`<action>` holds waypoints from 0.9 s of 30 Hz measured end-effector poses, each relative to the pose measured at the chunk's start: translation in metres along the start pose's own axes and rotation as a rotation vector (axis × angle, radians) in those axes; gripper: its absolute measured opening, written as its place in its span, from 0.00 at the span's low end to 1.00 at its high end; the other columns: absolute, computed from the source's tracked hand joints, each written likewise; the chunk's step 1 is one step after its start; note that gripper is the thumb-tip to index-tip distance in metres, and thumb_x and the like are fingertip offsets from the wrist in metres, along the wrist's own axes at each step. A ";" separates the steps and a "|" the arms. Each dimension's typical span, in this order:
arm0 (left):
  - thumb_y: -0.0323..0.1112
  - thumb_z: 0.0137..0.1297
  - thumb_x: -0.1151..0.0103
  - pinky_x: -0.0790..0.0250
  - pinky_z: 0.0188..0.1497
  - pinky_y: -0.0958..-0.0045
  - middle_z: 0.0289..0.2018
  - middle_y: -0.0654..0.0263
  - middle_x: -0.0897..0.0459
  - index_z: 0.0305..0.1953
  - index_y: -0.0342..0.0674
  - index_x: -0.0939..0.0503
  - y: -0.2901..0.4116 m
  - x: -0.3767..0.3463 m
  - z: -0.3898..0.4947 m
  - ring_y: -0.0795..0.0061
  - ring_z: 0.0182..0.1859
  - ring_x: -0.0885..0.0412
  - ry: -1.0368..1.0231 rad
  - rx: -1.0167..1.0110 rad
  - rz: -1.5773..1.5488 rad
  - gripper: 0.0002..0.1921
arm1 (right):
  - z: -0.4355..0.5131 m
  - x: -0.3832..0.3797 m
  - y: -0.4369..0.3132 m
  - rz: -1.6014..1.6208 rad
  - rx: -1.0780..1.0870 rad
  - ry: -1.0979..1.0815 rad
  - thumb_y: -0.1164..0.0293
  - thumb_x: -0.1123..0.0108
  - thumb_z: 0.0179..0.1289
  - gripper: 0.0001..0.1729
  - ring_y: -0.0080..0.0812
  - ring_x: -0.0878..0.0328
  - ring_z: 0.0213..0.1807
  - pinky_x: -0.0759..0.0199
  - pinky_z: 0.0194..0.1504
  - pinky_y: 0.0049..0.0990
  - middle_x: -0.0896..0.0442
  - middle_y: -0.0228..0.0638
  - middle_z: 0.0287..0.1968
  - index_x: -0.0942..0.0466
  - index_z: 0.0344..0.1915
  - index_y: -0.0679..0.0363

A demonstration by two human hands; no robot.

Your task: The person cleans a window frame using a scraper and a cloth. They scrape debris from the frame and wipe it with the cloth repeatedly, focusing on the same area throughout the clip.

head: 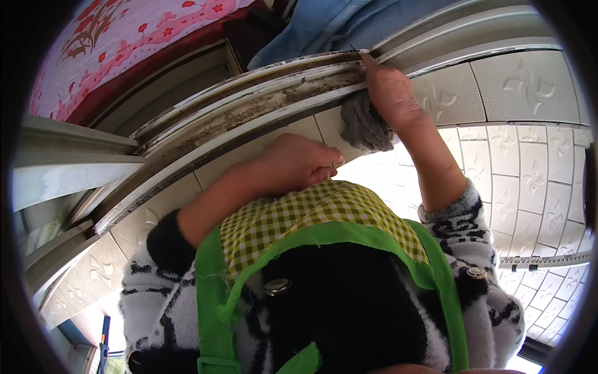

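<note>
My right hand [387, 89] reaches the window's sliding track [243, 112], near the corner where a light frame rises. A thin dark tool [355, 50] sticks out beyond its fingertips; most of it is hidden, so its kind is unclear. Below that hand a crumpled grey-brown cloth [366, 124] hangs over the tiled ledge. My left hand [303, 161] is curled by the upper edge of a green-and-yellow checked apron [322, 205], thumb near the fingers; whether it holds anything does not show. Brown dirt lies along the track's grooves.
Window frame parts [79, 163] stand at the left. Beyond the track are a pink-and-white floral cover [135, 51] and blue fabric [327, 28]. Embossed light tiles [523, 89] cover the ledge and wall at the right.
</note>
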State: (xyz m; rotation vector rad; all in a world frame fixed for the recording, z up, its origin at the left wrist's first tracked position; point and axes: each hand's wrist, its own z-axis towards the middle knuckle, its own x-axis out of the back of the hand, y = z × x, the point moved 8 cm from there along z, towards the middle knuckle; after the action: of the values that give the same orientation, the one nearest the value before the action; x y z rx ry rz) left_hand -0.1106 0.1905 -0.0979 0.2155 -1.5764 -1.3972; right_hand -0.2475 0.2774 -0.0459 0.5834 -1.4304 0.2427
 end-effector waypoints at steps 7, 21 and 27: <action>0.37 0.65 0.37 0.24 0.46 0.65 0.43 0.60 0.14 0.49 0.42 0.19 0.002 0.003 0.000 0.58 0.44 0.16 0.037 -0.034 -0.006 0.13 | -0.005 -0.004 -0.010 -0.018 0.095 0.024 0.78 0.51 0.64 0.22 0.48 0.15 0.38 0.21 0.38 0.41 0.15 0.47 0.34 0.31 0.59 0.61; 0.38 0.66 0.39 0.24 0.47 0.64 0.43 0.60 0.14 0.48 0.41 0.18 0.004 0.002 -0.001 0.59 0.44 0.16 0.032 -0.036 -0.005 0.12 | -0.015 -0.012 0.005 -0.044 0.022 -0.030 0.77 0.48 0.61 0.20 0.47 0.14 0.40 0.19 0.40 0.39 0.15 0.46 0.38 0.31 0.55 0.61; 0.38 0.67 0.39 0.24 0.47 0.64 0.43 0.60 0.14 0.48 0.41 0.18 0.002 0.001 0.000 0.58 0.43 0.16 0.028 -0.020 -0.020 0.13 | -0.013 -0.010 0.013 -0.023 -0.026 -0.044 0.76 0.48 0.62 0.22 0.49 0.15 0.41 0.20 0.42 0.41 0.15 0.45 0.41 0.31 0.57 0.61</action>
State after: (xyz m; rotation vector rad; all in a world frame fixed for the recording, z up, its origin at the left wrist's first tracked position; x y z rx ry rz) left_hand -0.1100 0.1902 -0.0959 0.2381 -1.5404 -1.4191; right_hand -0.2443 0.2968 -0.0532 0.5870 -1.4660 0.1939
